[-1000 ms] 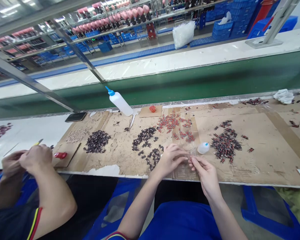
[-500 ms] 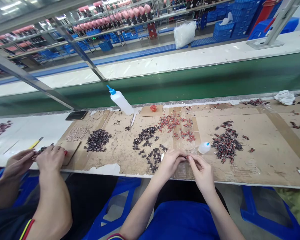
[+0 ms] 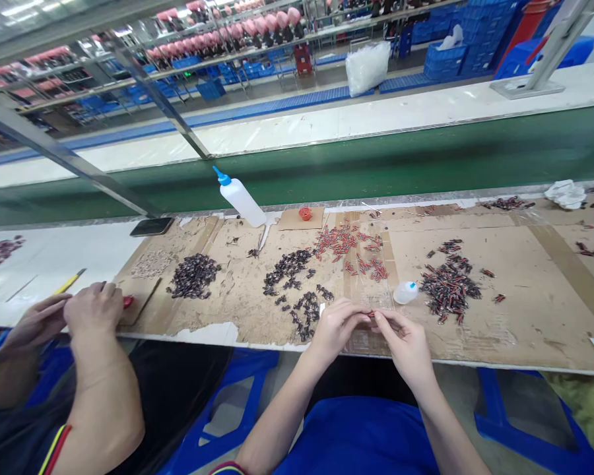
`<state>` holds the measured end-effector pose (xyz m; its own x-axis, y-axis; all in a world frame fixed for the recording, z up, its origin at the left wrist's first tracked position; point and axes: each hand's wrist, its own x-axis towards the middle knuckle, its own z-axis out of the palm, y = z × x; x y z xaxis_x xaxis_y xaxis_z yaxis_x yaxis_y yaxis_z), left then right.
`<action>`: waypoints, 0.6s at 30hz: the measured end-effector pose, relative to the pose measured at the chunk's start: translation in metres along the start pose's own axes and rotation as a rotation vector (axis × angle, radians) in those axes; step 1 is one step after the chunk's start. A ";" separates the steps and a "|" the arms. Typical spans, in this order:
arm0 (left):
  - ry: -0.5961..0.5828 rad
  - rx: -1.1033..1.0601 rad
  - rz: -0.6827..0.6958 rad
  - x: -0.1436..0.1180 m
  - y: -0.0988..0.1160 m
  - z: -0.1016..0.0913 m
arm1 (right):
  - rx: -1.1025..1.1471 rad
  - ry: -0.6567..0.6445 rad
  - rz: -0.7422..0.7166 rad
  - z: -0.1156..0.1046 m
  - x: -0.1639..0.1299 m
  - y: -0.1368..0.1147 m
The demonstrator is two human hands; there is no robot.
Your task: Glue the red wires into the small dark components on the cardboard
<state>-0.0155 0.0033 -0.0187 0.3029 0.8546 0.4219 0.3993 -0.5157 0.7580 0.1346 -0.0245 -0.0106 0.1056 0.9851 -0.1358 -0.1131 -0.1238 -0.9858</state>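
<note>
Small red part (image 3: 371, 315) at the near bench edge, pinched between left hand (image 3: 337, 328) and right hand (image 3: 404, 340), fingertips closed on it. Best kept low over the cardboard (image 3: 525, 290), grip light. Dark pile (image 3: 297, 290) left, glue bottle (image 3: 404, 292) just beyond.

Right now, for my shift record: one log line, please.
left hand + right hand: pinching small red part | clear blue-capped squeeze bottle beside | brown cardboard mat

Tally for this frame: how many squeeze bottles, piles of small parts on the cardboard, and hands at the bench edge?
Squeeze bottles: 2, the large bottle and the small bottle.
Parts piles on the cardboard: 4, black pile, middle dark pile, red pile, red-black pile.
Hands: 4, left hand, right hand, co-worker's hands.
Total: 10.
</note>
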 end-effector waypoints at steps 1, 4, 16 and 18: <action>0.022 -0.008 0.056 0.000 0.000 0.000 | 0.008 -0.005 0.007 0.000 0.000 -0.003; 0.085 0.000 0.193 0.001 0.002 0.000 | 0.004 -0.009 0.006 -0.001 -0.002 -0.008; 0.112 -0.130 0.108 0.001 0.017 -0.005 | -0.267 -0.069 -0.189 -0.005 -0.009 -0.002; 0.088 -0.173 0.013 0.001 0.021 -0.006 | -0.303 -0.048 -0.237 -0.004 -0.009 -0.002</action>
<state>-0.0120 -0.0067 0.0006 0.2270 0.8540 0.4681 0.2391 -0.5148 0.8233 0.1383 -0.0334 -0.0080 0.0471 0.9942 0.0968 0.2064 0.0851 -0.9748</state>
